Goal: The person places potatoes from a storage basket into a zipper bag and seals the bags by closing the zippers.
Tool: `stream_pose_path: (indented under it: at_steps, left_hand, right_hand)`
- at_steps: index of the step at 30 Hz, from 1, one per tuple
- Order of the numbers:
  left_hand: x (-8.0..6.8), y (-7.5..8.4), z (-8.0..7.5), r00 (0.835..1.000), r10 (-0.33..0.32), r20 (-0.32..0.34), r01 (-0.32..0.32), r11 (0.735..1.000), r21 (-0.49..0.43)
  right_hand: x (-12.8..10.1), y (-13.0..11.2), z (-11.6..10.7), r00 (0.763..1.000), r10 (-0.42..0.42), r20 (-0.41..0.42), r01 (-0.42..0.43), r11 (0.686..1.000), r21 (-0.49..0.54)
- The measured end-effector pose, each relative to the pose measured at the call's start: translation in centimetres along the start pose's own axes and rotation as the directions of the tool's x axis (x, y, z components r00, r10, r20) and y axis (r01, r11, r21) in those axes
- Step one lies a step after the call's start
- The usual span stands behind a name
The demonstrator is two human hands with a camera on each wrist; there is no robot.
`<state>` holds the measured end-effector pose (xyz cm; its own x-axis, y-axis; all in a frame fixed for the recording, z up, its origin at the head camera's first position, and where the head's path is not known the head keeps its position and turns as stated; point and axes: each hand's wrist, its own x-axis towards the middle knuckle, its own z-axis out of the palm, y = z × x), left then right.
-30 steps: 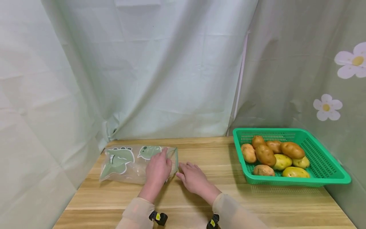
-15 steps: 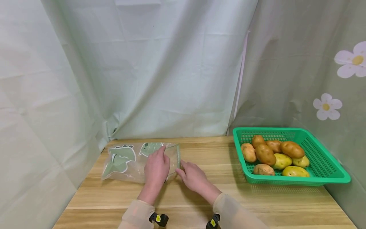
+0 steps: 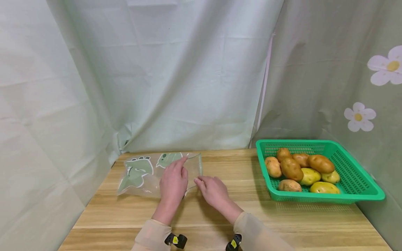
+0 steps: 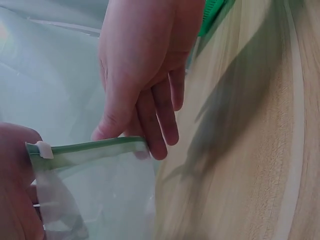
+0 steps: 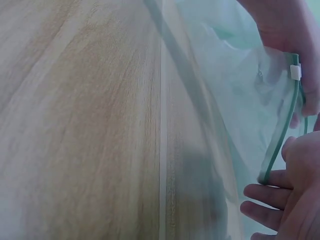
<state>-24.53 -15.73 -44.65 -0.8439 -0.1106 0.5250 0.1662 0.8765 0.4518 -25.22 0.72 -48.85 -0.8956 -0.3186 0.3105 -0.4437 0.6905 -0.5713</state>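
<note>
A clear zip bag printed with green dinosaurs lies on the wooden table, its mouth end raised toward the right. My left hand grips the bag's top edge near the white slider. My right hand pinches the near corner of the green zip strip. In the left wrist view the right hand has its thumb and fingers closed on the end of the strip. In the right wrist view the left hand holds the far end by the slider. The bag looks empty.
A green plastic basket with several brown and yellow potatoes stands at the table's right. Pale green cloth hangs behind and on both sides. Bare wood lies between the bag and the basket.
The bag's mouth end has risen off the table and shifted slightly right and away. Both hands moved with it, and the right hand closed in on the zip corner.
</note>
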Motion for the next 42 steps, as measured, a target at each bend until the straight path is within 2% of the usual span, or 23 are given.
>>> stream_pose_path:
  at_steps: [9,15,21,27,31,38,42]
  left_hand:
    - [-0.3,0.1,0.0,0.995,0.093,0.022,-0.095,0.992,0.085]
    - [-0.3,0.1,0.1,0.994,0.037,0.105,-0.043,0.998,0.054]
    - [-0.4,0.1,0.0,0.980,0.021,0.199,-0.030,0.999,0.044]
    - [-0.4,0.3,-0.1,0.967,0.004,0.254,-0.009,1.000,0.020]
    - [-0.3,0.5,0.1,0.973,0.007,0.232,-0.006,1.000,-0.003]
    - [0.0,1.3,0.6,0.996,0.021,0.087,-0.011,0.994,-0.107]
    - [0.4,2.0,0.6,0.998,0.026,0.061,-0.016,0.989,-0.147]
  right_hand:
    - [-0.3,0.1,-0.6,0.993,0.117,-0.008,-0.117,0.992,0.046]
    - [-0.5,0.6,-0.8,0.996,0.094,0.008,-0.094,0.995,0.042]
    - [-0.9,1.3,-1.3,0.995,0.101,0.016,-0.102,0.994,0.031]
    - [-1.2,2.2,-1.9,0.993,0.115,0.027,-0.116,0.993,0.036]
    - [-1.3,2.7,-2.6,0.991,0.127,0.041,-0.129,0.990,0.053]
    - [-1.8,3.3,-4.7,0.983,0.166,0.076,-0.173,0.980,0.101]
    - [-1.7,3.4,-5.9,0.975,0.202,0.092,-0.212,0.971,0.112]
